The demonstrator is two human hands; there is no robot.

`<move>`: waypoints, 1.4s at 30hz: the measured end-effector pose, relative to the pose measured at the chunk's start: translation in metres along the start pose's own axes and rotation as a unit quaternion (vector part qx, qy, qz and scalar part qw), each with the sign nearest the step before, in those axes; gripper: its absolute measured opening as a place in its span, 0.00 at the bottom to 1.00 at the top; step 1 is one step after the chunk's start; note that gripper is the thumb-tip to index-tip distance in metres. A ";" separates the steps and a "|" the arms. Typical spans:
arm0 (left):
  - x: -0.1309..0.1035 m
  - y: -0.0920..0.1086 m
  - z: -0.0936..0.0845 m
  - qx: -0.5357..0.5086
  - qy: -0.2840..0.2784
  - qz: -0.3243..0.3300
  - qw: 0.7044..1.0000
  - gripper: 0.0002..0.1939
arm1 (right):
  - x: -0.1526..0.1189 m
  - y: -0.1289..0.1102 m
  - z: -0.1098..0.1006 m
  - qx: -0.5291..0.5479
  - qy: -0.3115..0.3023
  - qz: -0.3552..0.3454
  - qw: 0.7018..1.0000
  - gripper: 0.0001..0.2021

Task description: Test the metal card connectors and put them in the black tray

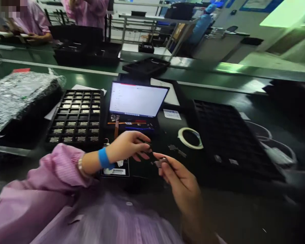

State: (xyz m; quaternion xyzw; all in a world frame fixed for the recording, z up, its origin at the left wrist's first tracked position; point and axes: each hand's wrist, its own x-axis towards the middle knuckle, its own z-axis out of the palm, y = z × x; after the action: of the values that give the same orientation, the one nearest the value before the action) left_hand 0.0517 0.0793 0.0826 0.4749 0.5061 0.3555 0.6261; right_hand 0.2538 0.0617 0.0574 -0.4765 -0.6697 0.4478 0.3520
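My right hand (183, 179) pinches a small metallic part (160, 162) between thumb and forefinger. Close to its left, my left hand (130, 145), with a blue band at the wrist, has thumb and fingers closed around a thin dark item too small to name. Just right of my hands, small grey pieces (177, 150) lie on the black mat. Beyond my left hand stands a laptop (138, 101) with a lit screen. A black compartment tray (77, 118) on the left holds many metallic parts. Below my left wrist lies a flat item with a barcode label (115, 171).
A tape roll (190, 138) lies right of the laptop. Farther right, a large black tray (228, 135) holds a few small parts near its front, with a white cable (282, 149) beyond. Bubble-wrapped goods (17, 95) sit far left. People in pink work across the bench.
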 end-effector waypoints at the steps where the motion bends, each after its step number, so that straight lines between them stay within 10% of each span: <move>1: -0.013 0.001 -0.002 -0.053 -0.004 -0.004 0.999 0.11 | -0.003 -0.005 0.002 0.021 -0.029 0.000 0.999 0.16; 17: -0.105 -0.022 0.007 -0.259 -0.021 -0.047 0.965 0.12 | -0.028 -0.036 0.021 0.114 -0.201 -0.012 0.973 0.22; 42: -0.105 -0.029 0.004 -0.288 -0.044 -0.044 0.956 0.16 | -0.027 -0.044 0.028 0.102 -0.136 0.009 0.985 0.21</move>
State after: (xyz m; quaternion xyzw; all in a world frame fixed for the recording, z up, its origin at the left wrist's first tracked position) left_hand 0.0299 -0.0269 0.0865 0.2670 0.3747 0.4367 0.7730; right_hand 0.2222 0.0224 0.0880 -0.3787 -0.6581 0.5773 0.3004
